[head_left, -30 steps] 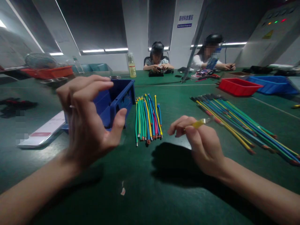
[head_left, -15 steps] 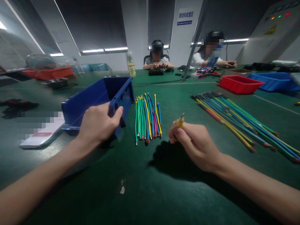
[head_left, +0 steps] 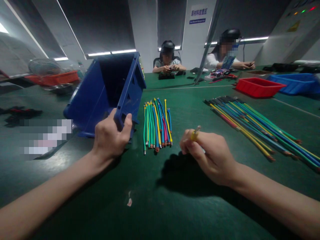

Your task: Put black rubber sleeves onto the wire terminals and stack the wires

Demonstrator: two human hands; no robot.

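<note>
My left hand (head_left: 111, 138) grips the near rim of a blue plastic bin (head_left: 107, 90) and holds it tipped up, its open side facing me. My right hand (head_left: 208, 155) is closed around a short yellow wire piece (head_left: 195, 133) whose end sticks up between the fingers. A bundle of short coloured wires (head_left: 157, 123) with bare copper ends lies on the green table (head_left: 155, 200) between my hands. A row of long coloured wires (head_left: 252, 128) lies to the right of my right hand.
A red tray (head_left: 258, 86) and a blue tray (head_left: 295, 83) stand at the back right. An orange tray (head_left: 53, 78) is at the back left. Two seated people (head_left: 167, 61) work at the far side. A small scrap (head_left: 129, 201) lies near me.
My left hand dropped from the air onto the blue bin's rim, gripped it and tilted the bin up. My right hand turned the yellow wire piece upright and pulled in.
</note>
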